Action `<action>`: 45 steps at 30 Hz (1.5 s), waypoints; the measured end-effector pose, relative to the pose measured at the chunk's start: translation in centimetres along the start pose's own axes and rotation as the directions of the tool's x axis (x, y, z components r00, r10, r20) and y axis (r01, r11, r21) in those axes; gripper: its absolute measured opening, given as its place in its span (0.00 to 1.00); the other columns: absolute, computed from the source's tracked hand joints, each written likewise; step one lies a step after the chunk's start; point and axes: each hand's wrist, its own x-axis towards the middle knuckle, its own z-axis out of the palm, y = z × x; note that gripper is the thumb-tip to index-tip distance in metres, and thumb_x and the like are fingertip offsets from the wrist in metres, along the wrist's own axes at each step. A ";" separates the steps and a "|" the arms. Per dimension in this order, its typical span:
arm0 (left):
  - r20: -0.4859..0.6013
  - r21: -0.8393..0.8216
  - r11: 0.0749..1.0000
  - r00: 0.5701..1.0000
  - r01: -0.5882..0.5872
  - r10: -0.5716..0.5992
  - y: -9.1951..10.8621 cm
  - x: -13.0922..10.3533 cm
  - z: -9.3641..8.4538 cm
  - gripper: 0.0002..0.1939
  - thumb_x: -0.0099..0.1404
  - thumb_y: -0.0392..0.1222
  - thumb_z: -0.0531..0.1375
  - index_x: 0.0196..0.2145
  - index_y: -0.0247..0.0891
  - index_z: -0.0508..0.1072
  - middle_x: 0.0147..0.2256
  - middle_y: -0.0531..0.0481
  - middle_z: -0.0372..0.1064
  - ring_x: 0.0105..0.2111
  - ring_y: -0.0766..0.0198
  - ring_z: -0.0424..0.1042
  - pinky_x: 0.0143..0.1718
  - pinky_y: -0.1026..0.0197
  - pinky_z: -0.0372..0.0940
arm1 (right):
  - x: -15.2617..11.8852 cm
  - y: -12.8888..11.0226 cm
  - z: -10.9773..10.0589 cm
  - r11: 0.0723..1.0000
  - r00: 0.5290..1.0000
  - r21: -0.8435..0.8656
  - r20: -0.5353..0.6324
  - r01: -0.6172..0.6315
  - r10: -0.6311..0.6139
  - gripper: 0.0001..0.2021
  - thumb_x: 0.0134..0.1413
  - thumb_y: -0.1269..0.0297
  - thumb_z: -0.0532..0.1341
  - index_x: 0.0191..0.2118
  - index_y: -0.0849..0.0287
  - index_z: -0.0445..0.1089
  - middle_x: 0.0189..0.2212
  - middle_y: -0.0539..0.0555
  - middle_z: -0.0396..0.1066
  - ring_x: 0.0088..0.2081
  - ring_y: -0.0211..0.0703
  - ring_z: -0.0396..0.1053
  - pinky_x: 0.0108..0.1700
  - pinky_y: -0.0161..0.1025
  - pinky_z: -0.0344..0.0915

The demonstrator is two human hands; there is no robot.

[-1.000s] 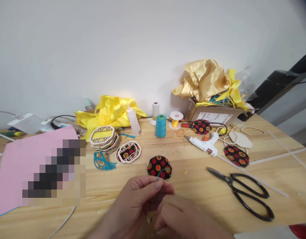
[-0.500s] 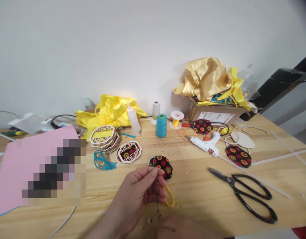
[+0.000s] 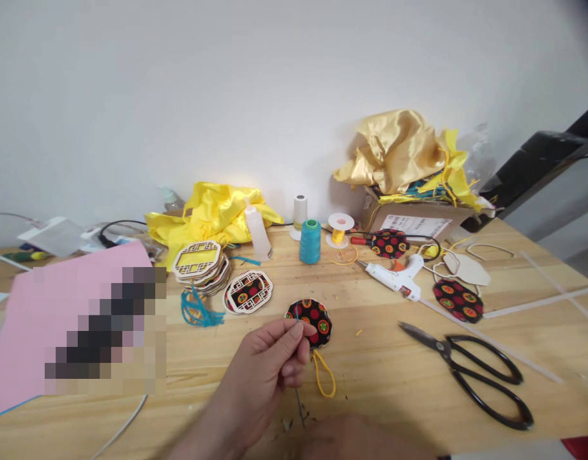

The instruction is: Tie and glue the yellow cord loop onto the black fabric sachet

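Thread [image 3: 299, 406], thin and dark teal, pinched in the left hand [image 3: 273, 358], trails toward the bench's [image 3: 193, 364] near edge; right hand [image 3: 351, 437] blurred, can't tell its grip.

From here I'd call this a small craft workshop, set up at a wooden desk [image 3: 380, 396] against a plain wall. I can see a glue gun [image 3: 394, 278], thread spools [image 3: 310, 243], big black scissors [image 3: 444, 348] and fabric scraps [image 3: 399, 150] (gloriously shiny ones).

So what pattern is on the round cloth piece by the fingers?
Red and orange-green flowers on the round black cloth piece, clearest in the head view.
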 end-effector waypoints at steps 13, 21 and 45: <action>-0.007 0.403 0.905 0.988 -0.135 0.151 -0.3 -0.3 0.2 0.16 0.59 0.46 0.58 0.19 0.35 0.66 0.17 0.58 0.53 0.18 0.72 0.48 0.19 0.67 0.44 | 1.8 -3.0 -8.6 0.832 0.767 0.549 -0.504 -0.071 0.398 0.09 0.47 0.64 0.61 0.35 0.61 0.71 0.29 0.52 0.72 0.31 0.38 0.67 0.33 0.34 0.63; -0.003 0.449 0.886 0.992 -0.115 0.130 -0.1 -0.5 0.3 0.14 0.60 0.45 0.56 0.21 0.35 0.67 0.17 0.58 0.54 0.17 0.72 0.48 0.19 0.67 0.44 | 3.0 -3.0 -8.6 0.792 0.749 0.610 -0.516 -0.019 0.416 0.05 0.46 0.68 0.60 0.24 0.62 0.69 0.21 0.50 0.68 0.26 0.36 0.64 0.31 0.34 0.62; -0.155 0.158 0.974 0.970 -0.164 0.189 0.2 -0.3 0.0 0.09 0.51 0.42 0.64 0.26 0.33 0.75 0.15 0.57 0.60 0.15 0.76 0.50 0.16 0.71 0.43 | 7.2 -3.1 -15.5 0.581 0.779 0.810 -0.415 0.081 0.470 0.07 0.46 0.68 0.60 0.22 0.63 0.64 0.16 0.46 0.64 0.13 0.26 0.53 0.14 0.27 0.42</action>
